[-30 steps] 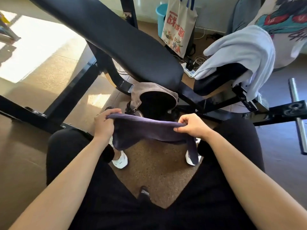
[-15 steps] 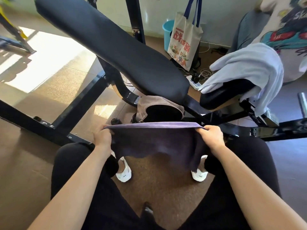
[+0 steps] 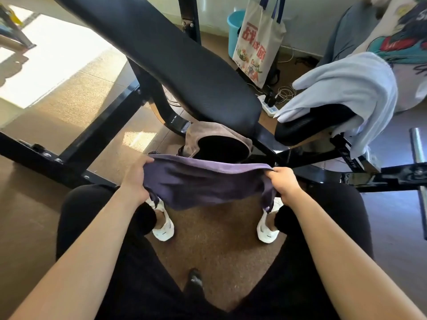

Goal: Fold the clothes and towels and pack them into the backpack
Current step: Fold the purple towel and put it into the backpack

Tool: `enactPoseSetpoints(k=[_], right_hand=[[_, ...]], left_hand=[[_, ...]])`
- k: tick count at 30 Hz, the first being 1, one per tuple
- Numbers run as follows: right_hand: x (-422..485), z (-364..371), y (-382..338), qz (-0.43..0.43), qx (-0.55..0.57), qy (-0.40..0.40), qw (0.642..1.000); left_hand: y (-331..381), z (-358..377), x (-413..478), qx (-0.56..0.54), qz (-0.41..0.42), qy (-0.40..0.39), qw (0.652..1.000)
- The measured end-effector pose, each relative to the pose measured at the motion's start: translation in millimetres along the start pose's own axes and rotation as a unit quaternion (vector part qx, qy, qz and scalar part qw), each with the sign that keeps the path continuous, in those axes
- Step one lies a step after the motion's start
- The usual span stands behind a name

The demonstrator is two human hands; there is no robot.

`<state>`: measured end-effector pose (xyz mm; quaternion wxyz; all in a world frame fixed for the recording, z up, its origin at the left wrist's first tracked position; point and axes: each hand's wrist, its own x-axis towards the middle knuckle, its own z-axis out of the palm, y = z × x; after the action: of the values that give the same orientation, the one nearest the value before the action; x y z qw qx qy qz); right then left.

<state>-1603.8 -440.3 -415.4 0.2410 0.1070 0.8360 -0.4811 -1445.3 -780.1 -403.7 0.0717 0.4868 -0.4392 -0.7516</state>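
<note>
Gripping the purple cloth (image 3: 203, 181) by its top edge, my left hand (image 3: 136, 179) curls round one end and my right hand (image 3: 283, 183) clenches the other; the cloth sags slack between them, above the floor and in front of my knees; just beyond it the open backpack (image 3: 196, 137) sits on the floor under the bench (image 3: 173, 72); a pale towel (image 3: 346, 82) lies draped over the seat pad to the right; a tote (image 3: 256, 42) is beside a blue bucket (image 3: 233, 24) by the wall.

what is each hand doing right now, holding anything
Left hand: closed, gripping the left end of the purple cloth.
Right hand: closed, gripping the right end of the same cloth.
</note>
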Motion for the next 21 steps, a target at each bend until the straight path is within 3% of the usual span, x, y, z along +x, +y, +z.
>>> enactPoseSetpoints(k=[3,5,9,15,18,21], right_hand=[[-17,3,-9,0.037,0.017,-0.145,0.989],[-25,4,-17,0.067,0.077,-0.191,0.976],[-37,14,-23,0.141,0.27,-0.182,0.935],[-78,38,-34,0.137,0.352,-0.188,0.907],[-89,54,-32,0.124,0.406,-0.245,0.872],[-84,55,-30,0.074,0.407,-0.248,0.876]], left_hand=[[-6,10,-2,0.042,-0.011,-0.026,0.999],[-9,14,-5,0.059,-0.001,-0.048,0.997],[-21,30,-22,0.099,0.055,-0.122,0.986],[-49,65,-73,0.144,0.091,-0.258,0.951],[-65,81,-90,0.156,0.105,-0.286,0.94],[-68,88,-91,0.099,0.105,-0.301,0.943]])
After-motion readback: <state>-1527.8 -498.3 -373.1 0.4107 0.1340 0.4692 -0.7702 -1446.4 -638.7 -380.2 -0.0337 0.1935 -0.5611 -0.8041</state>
